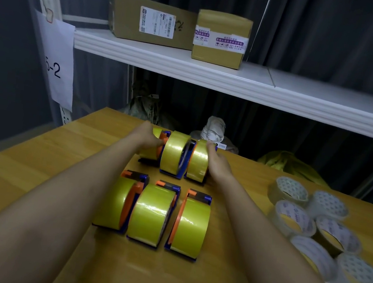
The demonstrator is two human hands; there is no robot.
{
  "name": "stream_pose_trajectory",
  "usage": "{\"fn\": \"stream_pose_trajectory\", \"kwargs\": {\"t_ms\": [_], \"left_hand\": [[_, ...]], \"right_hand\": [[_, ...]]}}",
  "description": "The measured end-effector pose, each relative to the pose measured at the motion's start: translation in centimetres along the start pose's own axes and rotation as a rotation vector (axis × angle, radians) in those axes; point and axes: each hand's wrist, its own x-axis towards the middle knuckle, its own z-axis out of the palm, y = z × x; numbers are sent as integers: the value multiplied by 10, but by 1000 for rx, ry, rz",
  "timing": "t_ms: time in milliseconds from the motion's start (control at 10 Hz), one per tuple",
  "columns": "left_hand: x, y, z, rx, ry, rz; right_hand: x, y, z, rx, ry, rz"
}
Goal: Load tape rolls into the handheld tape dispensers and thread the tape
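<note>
Your left hand (146, 137) curls round the far-left dispenser (153, 146) in the far row, fingers wrapped over its yellow roll. Your right hand (217, 162) lies against the right side of the far-right dispenser (198, 161), thumb along the roll; the other fingers are hidden behind it, so you cannot tell how tightly they grip. A middle dispenser (174, 155) stands between, touching both. Three loaded dispensers (152, 213) form the near row on the wooden table (33, 167). Spare tape rolls (322, 227) lie clustered at the right, the nearest blurred. Two cardboard boxes (179, 29) sit on the white shelf (214, 73) beyond
</note>
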Motion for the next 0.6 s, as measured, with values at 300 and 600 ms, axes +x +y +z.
{"fn": "stream_pose_trajectory", "kwargs": {"t_ms": [300,600], "left_hand": [[-1,7,5,127,-60,5],[-18,34,-7,179,147,146]], "right_hand": [[-1,-2,-6,-68,-46,-31],[-24,-13,-26,-279,54,-105]]}}
